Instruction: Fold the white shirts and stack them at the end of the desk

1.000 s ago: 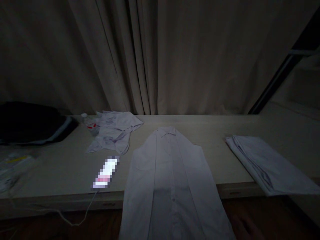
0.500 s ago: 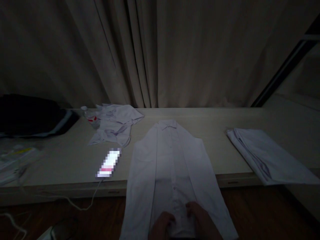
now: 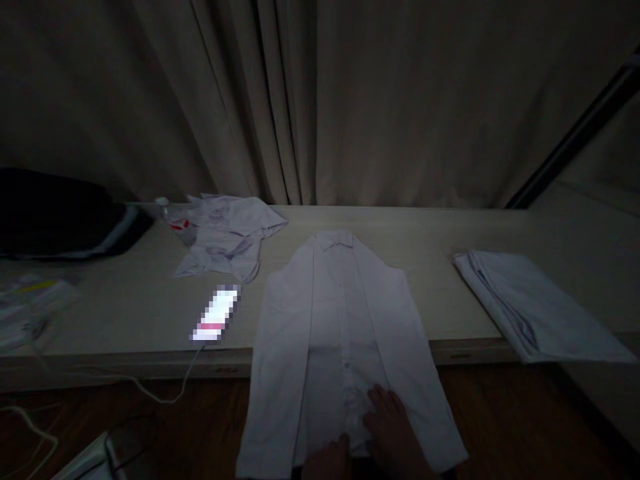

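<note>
Heavy drawn curtains (image 3: 400, 100) hang behind a pale tabletop (image 3: 420, 230), and the room reaches me dimly lit. From the head view, the only one I have, I look down on a white shirt (image 3: 330, 307) lying front up in the middle, its collar (image 3: 336, 241) toward the curtains. Both sleeves run down along the front, and the lower part extends past the table's near edge, over the brown floor (image 3: 525, 427).

On my feed, the right hand (image 3: 393, 423) rests on the shirt's lower front, right of the button line, fingers somewhat spread. Beside it at the hem is the left hand (image 3: 327, 460), partly cut off by the bottom border; I cannot tell whether its fingers pinch the cloth.

Well to the right I see a folded white cloth (image 3: 545, 307), one end jutting over the edge. Left of the shirt lies a lit phone (image 3: 217, 313) with its screen blurred out and a white cable (image 3: 167, 400) trailing from it. Behind the phone I make out a crumpled white garment (image 3: 235, 230) touching a clear bottle (image 3: 179, 223), then a dark bundle (image 3: 55, 213) farther left.
</note>
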The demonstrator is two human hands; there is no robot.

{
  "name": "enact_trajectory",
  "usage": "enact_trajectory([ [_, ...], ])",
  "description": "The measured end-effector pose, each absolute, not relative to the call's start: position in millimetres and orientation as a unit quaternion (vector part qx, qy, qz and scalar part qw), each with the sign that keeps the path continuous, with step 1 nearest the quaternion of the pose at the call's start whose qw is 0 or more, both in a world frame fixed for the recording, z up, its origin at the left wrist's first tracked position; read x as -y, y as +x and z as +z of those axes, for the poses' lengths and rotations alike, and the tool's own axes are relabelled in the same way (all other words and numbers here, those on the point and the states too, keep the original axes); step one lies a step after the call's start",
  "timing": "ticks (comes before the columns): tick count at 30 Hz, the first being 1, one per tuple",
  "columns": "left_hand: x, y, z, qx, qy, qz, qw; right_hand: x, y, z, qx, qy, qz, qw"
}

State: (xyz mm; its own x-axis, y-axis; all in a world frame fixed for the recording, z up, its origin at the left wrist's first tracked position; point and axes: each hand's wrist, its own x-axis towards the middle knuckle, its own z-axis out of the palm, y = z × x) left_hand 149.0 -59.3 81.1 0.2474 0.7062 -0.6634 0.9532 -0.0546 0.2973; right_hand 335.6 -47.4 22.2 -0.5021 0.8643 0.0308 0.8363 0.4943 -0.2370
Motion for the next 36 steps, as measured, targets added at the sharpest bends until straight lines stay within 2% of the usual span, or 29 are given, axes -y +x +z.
enact_trajectory([
  [7,47.4,155.9,77.5,-0.598,0.72,-0.168,0.311,48.0,336.3,18.6,0.85,-0.512,0.104,0.06],
  [21,54.9,156.5,82.7,-0.586,0.712,-0.177,0.344,41.8,324.9,24.9,0.854,-0.504,0.122,0.035],
  [28,56.5,149.3,85.2,-0.602,0.701,-0.176,0.34,45.2,318.2,19.2,0.856,-0.501,0.094,0.091],
  [36,59.2,149.6,94.2,-0.578,0.713,-0.166,0.359,49.2,316.6,50.3,0.798,-0.556,0.085,0.217],
])
